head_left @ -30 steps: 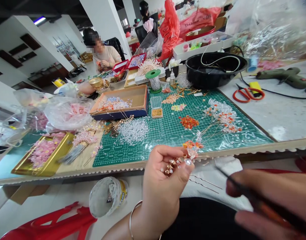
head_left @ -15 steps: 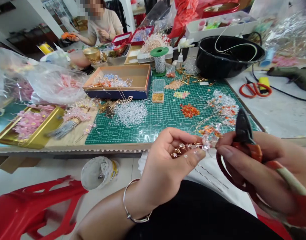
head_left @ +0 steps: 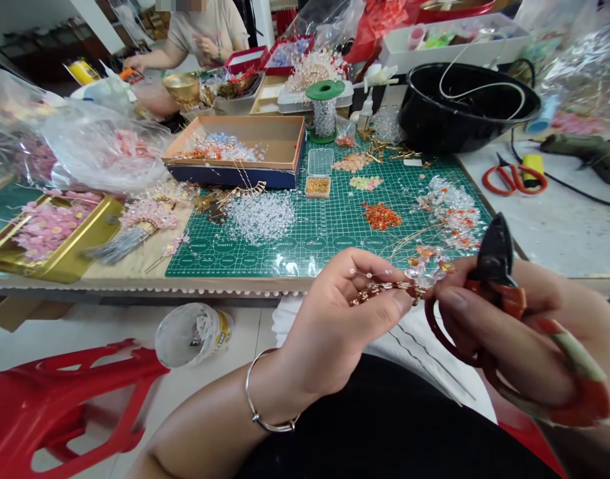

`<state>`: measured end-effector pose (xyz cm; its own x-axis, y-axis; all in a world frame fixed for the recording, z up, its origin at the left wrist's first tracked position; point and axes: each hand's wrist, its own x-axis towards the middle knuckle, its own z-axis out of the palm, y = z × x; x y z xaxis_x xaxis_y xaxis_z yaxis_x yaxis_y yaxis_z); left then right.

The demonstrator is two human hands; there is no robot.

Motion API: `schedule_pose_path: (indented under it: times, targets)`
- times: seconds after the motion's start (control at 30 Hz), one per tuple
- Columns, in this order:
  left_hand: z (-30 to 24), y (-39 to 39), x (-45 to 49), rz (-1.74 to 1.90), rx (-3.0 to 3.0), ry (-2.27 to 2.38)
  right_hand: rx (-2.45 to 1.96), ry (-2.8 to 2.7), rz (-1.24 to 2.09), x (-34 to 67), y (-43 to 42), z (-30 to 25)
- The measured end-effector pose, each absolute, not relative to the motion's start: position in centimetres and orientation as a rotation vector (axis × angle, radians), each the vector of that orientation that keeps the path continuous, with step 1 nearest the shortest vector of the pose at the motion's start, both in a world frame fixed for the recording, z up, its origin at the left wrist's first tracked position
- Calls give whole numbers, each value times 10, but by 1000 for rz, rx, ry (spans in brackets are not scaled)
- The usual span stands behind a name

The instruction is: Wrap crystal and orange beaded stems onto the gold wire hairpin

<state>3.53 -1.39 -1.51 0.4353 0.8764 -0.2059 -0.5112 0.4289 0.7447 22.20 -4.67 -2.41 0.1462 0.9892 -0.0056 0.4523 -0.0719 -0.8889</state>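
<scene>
My left hand (head_left: 334, 319) pinches a small beaded wire ornament (head_left: 409, 279) with gold, clear and orange beads, held over my lap just below the table edge. My right hand (head_left: 509, 332) grips black-jawed pliers (head_left: 494, 256) with orange handles, jaws pointing up, and its thumb touches the ornament's right end. Two thin wires (head_left: 429, 359) lie on the white cloth on my lap. On the green cutting mat (head_left: 334, 239) sit a heap of clear beads (head_left: 259, 216), a pile of orange beads (head_left: 380, 216) and finished beaded sprigs (head_left: 449, 209).
A cardboard box (head_left: 279, 143), a black bowl (head_left: 467, 106), orange scissors (head_left: 514, 178), a glue gun (head_left: 589, 150) and a gold tray of pink flowers (head_left: 50, 236) are on the table. Another person (head_left: 205, 36) works at the far end. A red stool (head_left: 60, 406) and plastic tub (head_left: 189, 332) are on the floor.
My right hand has come up from the lower right with the pliers and met the ornament. The view tilted down and my left hand shifted slightly right.
</scene>
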Motion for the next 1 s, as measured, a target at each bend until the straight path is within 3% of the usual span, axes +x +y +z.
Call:
schedule_pose_path:
  times: [0.33, 0.6, 1.0]
  targets:
    - [-16, -14, 36, 925, 624, 660, -1495, -1285, 1131, 216, -47, -18]
    - [-20, -12, 38, 899, 627, 607, -1153, -1327, 1450, 238, -31, -48]
    - [-22, -12, 40, 956, 659, 711, -1572, -1445, 935, 227, -46, -31]
